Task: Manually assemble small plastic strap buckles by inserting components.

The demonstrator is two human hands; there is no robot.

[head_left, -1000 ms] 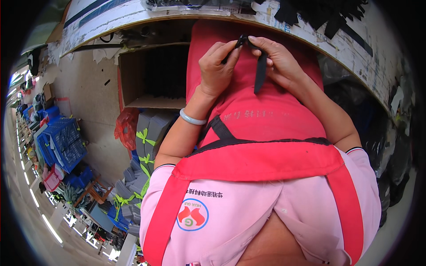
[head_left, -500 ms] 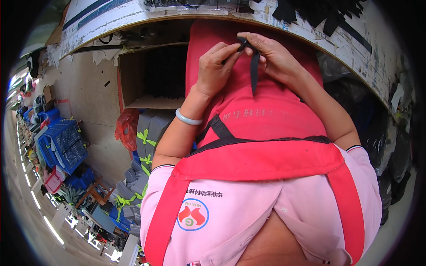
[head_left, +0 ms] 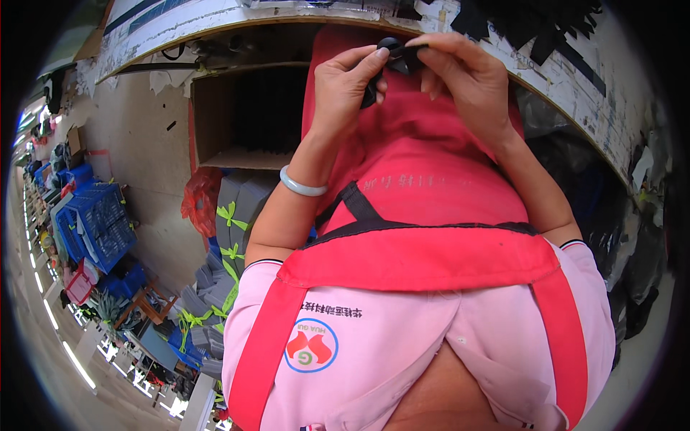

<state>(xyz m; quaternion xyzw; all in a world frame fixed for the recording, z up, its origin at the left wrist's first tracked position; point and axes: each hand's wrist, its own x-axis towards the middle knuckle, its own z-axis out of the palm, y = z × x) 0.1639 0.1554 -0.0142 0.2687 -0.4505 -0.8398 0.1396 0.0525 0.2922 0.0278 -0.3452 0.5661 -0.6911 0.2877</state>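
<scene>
My left hand [head_left: 345, 85] is closed, thumb and fingers pinching a black strap [head_left: 399, 63] at the table's front edge. Part of the strap curls up in a rounded bend above the left thumb, and a dark end shows below the left fingers. To the right, my right hand [head_left: 471, 82] is closed too, with thumb and forefinger on the strap's other end. Between the hands the strap looks folded or looped; exactly how it passes through itself I cannot make out. Both hands are above the red apron [head_left: 431, 158] on my lap.
The worn white table [head_left: 287, 20] curves across the far side, with a pile of black straps [head_left: 528, 29] at its right. Left of my knees an open cardboard box [head_left: 248, 158] holds dark pieces. Grey bundles with green ties [head_left: 241, 201], a red bag [head_left: 201, 201] and blue crates [head_left: 100, 223] stand left.
Both hands have risen toward the table, the right one also moving rightward. The strap's end that hung down between them no longer hangs; the strap now bends up and stretches between the hands.
</scene>
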